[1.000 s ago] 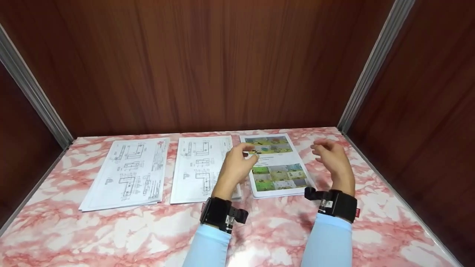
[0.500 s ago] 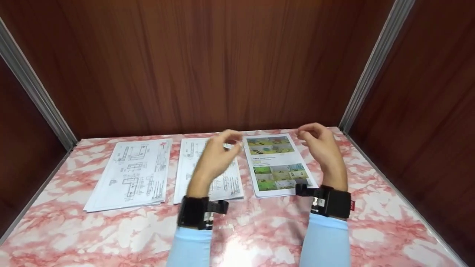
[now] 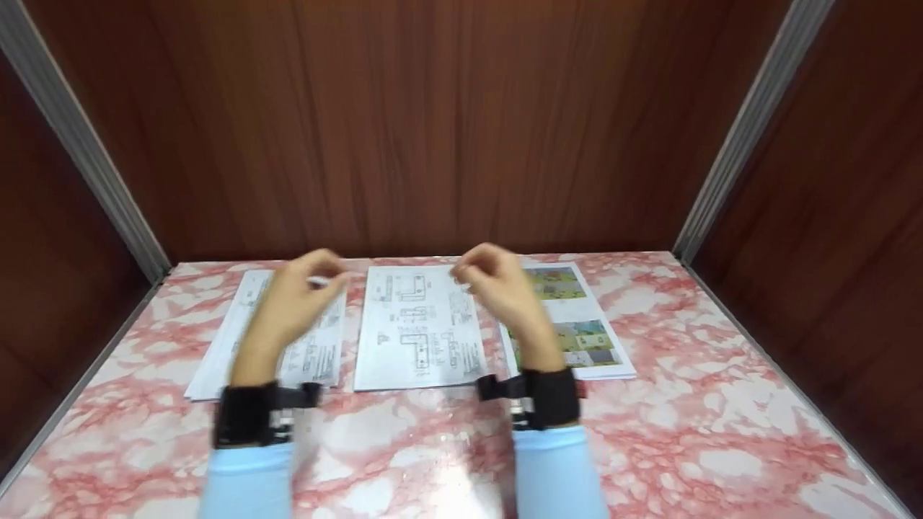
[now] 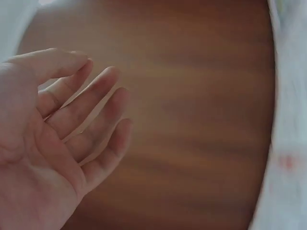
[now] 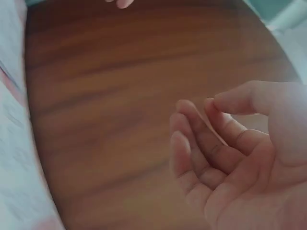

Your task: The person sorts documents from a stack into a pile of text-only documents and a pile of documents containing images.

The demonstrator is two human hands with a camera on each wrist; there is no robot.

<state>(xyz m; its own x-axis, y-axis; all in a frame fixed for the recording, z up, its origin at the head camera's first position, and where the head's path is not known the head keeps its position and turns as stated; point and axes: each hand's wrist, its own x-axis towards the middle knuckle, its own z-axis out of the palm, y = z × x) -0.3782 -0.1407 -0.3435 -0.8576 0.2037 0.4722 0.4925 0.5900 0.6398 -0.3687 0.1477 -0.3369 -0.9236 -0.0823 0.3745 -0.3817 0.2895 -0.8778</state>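
Above the left stack of printed drawing sheets point(image 3: 317, 360) hangs my left hand point(image 3: 296, 299), its fingers loosely bent and holding nothing. In the left wrist view its fingers are spread a little and the palm is bare. My right hand point(image 3: 508, 299) hovers between the middle stack of drawing sheets point(image 3: 418, 324) and the right stack with colour pictures point(image 3: 595, 310), partly hiding the latter. Seen from the right wrist, thumb and forefinger tips meet or nearly meet, with no object between them. Neither hand appears to touch the paper.
The three stacks lie side by side on a table point(image 3: 404, 461) with a red and white marbled top. Brown wood-look panels point(image 3: 433, 130) rise behind and on both sides, joined by grey metal corner posts point(image 3: 757, 122). Black camera straps sit on both wrists.
Both hands have swept to the left over the sheets, from the middle and right stacks. The view has shifted slightly. The stacks keep their places on the table.
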